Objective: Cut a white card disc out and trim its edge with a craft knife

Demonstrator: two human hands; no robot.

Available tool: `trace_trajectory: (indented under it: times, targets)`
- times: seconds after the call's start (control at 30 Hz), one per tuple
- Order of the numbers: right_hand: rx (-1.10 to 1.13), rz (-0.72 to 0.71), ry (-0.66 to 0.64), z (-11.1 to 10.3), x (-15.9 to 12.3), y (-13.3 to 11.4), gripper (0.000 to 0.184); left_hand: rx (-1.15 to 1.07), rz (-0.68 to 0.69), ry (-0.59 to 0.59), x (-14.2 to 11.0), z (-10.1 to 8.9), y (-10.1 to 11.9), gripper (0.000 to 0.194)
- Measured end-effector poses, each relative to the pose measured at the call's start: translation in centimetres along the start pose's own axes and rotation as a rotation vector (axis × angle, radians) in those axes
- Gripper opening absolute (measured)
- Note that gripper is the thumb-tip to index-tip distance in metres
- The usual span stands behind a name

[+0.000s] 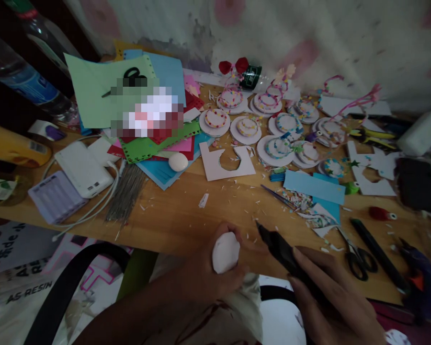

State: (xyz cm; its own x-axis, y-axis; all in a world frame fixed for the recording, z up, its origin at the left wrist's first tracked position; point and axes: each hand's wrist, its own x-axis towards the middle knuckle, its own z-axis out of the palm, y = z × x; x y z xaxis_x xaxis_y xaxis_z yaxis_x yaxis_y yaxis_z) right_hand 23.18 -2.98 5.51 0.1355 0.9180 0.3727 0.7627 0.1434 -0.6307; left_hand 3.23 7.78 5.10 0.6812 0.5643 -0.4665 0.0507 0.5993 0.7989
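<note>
Near the table's front edge, my left hand [219,275] is closed around a white rounded piece [226,252] whose upward face looks flat and uneven. Its material is unclear. To the right, my right hand [330,292] grips a black craft knife [282,249], with the tip pointing up and left, apart from the white piece. A smooth white egg-shaped object [178,162] lies farther back beside coloured sheets. White card [215,165] with a round cut-out rests behind my hands, and paper scraps are scattered over the wooden tabletop [179,206].
Several small decorated paper hats [246,129] stand at the back. At right lie scissors [359,261], a long black-handled cutter [379,254], a glue gun [422,278] and pliers [375,138]. A power bank [82,167] and thin wires [125,194] are at left.
</note>
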Motion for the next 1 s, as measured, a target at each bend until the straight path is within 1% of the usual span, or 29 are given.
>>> trace_trajectory:
  times: [0.07,0.1,0.17,0.2,0.3,0.37,0.4,0.47,0.57,0.67,0.73,0.83,0.93,0.97,1.0]
  targets:
    - [0.116,0.192,0.055,1.0,-0.4,0.0,0.044,0.042,0.001,-0.019,0.1,-0.1,0.5,0.033]
    - [0.172,0.301,0.079,1.7,-0.5,0.0,0.037,0.027,0.005,-0.018,0.2,-0.1,0.6,0.031]
    - [0.297,0.497,0.095,3.2,-0.6,-0.2,0.029,-0.038,0.054,0.000,0.5,-0.1,0.5,0.022]
    - [0.374,0.569,0.090,3.9,-0.5,-0.4,0.026,-0.082,0.095,0.016,0.6,0.0,0.3,0.019]
    - [0.646,0.695,0.038,5.8,0.1,-1.6,0.024,-0.251,0.209,0.025,1.1,0.2,-0.8,0.025]
    - [0.774,0.708,0.004,6.7,0.7,-2.6,0.028,-0.306,0.207,-0.002,1.3,0.2,-1.4,0.032]
    - [0.801,0.702,0.001,6.9,1.0,-3.0,0.030,-0.281,0.193,-0.010,1.3,0.1,-1.6,0.035]
    - [0.787,0.682,0.041,7.2,1.6,-3.6,0.032,-0.125,0.194,0.014,1.1,-0.3,-1.4,0.040]
    - [0.725,0.663,0.099,7.1,2.4,-3.7,0.031,0.181,0.204,0.078,0.8,-1.2,-0.7,0.033]
    - [0.696,0.641,0.084,6.7,2.9,-3.3,0.030,0.345,0.130,0.107,0.7,-1.8,-0.2,0.031]
    - [0.701,0.627,0.054,6.4,3.1,-3.1,0.030,0.358,0.125,0.085,0.5,-2.1,-0.1,0.032]
    - [0.748,0.630,-0.005,6.1,3.1,-3.0,0.030,0.287,0.114,0.031,0.2,-2.4,-0.1,0.033]
    - [0.764,0.624,-0.029,6.1,3.2,-3.3,0.029,0.202,0.022,-0.033,0.1,-2.7,-0.4,0.034]
    - [0.751,0.613,-0.020,6.1,3.2,-3.4,0.029,0.165,-0.014,-0.028,0.3,-2.6,-0.5,0.036]
    - [0.722,0.596,0.000,6.3,3.2,-3.6,0.028,0.122,-0.046,0.008,0.6,-2.5,-0.7,0.039]
